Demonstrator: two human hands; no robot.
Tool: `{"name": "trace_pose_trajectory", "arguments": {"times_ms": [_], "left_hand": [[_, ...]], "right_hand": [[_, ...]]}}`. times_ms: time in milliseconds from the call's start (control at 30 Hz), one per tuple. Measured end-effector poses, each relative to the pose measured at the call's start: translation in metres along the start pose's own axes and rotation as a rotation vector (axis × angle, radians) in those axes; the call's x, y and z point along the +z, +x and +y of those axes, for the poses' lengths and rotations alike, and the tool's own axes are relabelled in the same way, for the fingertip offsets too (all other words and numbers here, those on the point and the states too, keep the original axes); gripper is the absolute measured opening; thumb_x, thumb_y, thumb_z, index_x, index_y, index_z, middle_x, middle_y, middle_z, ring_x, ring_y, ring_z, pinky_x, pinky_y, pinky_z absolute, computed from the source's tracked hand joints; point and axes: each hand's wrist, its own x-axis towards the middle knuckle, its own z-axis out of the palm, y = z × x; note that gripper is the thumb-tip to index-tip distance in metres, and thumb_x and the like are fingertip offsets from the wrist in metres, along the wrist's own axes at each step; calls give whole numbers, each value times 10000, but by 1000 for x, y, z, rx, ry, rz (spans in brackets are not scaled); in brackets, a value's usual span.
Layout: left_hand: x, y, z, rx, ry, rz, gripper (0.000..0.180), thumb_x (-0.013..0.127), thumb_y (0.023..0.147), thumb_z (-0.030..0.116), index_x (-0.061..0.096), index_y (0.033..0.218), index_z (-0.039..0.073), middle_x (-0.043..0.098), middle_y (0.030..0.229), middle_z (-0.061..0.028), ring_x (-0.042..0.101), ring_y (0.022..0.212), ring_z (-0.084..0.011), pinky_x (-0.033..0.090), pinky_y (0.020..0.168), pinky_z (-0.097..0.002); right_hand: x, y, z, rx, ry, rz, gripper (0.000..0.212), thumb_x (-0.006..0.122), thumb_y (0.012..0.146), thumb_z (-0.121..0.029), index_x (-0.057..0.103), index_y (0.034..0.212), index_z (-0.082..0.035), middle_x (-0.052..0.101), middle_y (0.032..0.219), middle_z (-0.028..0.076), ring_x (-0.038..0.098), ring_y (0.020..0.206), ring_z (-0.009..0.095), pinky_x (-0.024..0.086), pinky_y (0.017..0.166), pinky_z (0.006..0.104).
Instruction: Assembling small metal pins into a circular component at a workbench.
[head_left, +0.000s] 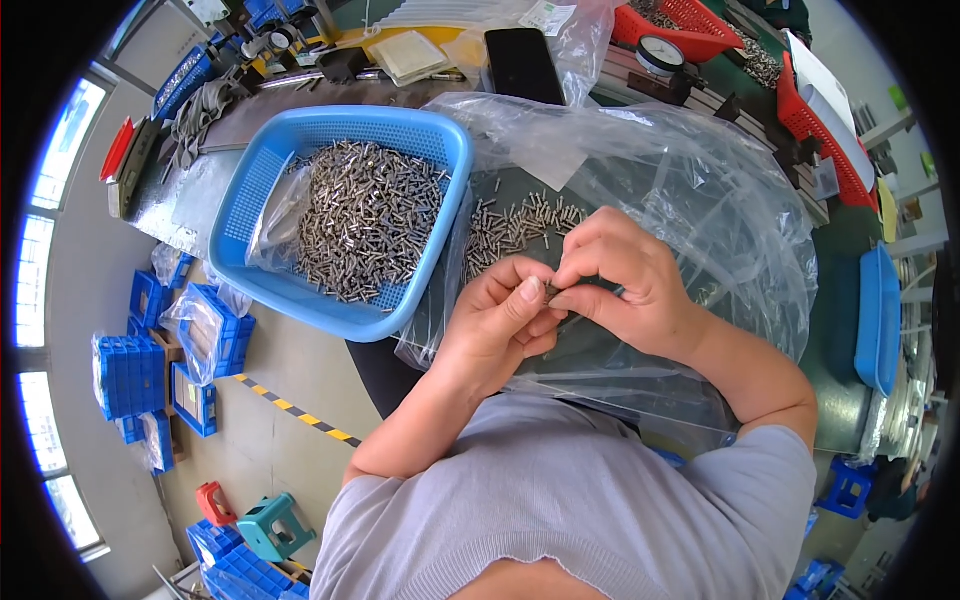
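My left hand (505, 312) and my right hand (625, 285) meet in front of my chest, both closed in a pinch. Between their fingertips is a small metal part (550, 291), mostly covered by the fingers. A short dark piece with a greenish tip (614, 290) peeks out of my right hand; what it belongs to is hidden. Just beyond my hands, a loose heap of small metal pins (525, 228) lies on clear plastic sheeting (690, 190). To the left stands a blue perforated basket (455, 150), holding a large pile of similar metal pins (370, 215) and a crumpled clear bag (282, 215).
A black phone (523, 66) lies at the back, with a dial gauge (660, 55) to its right. Red baskets (690, 35) stand at the far right, and a blue tray (878, 320) sits by the right edge. Blue crates (130, 375) and stools (275, 527) occupy the floor at left.
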Motion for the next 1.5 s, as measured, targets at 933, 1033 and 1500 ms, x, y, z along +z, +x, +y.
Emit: {"name": "trace_pose_trajectory", "arguments": {"times_ms": [933, 1033, 1500], "left_hand": [[1, 1, 2, 69, -68, 14, 186, 595, 923, 218, 529, 1017, 72, 588, 888, -81, 422, 640, -85, 362, 543, -227], [1, 1, 2, 68, -45, -1, 196, 596, 922, 229, 529, 1014, 69, 585, 880, -80, 419, 640, -84, 356, 538, -225], [2, 1, 0, 29, 11, -3, 206, 611, 915, 231, 530, 1001, 62, 578, 818, -55, 384, 603, -72, 321, 512, -212]], "right_hand": [[-15, -2, 24, 23, -430, -245, 181, 715, 683, -73, 615, 831, -45, 569, 807, 77, 555, 799, 281, 458, 688, 382], [-14, -1, 23, -1, -455, -251, 174, 704, 688, -61, 604, 826, -32, 567, 801, 85, 554, 796, 286, 455, 675, 381], [-13, 3, -13, 349, 187, -208, 65, 604, 851, -67, 563, 847, -18, 533, 830, 45, 517, 733, 139, 419, 655, 266]]}}
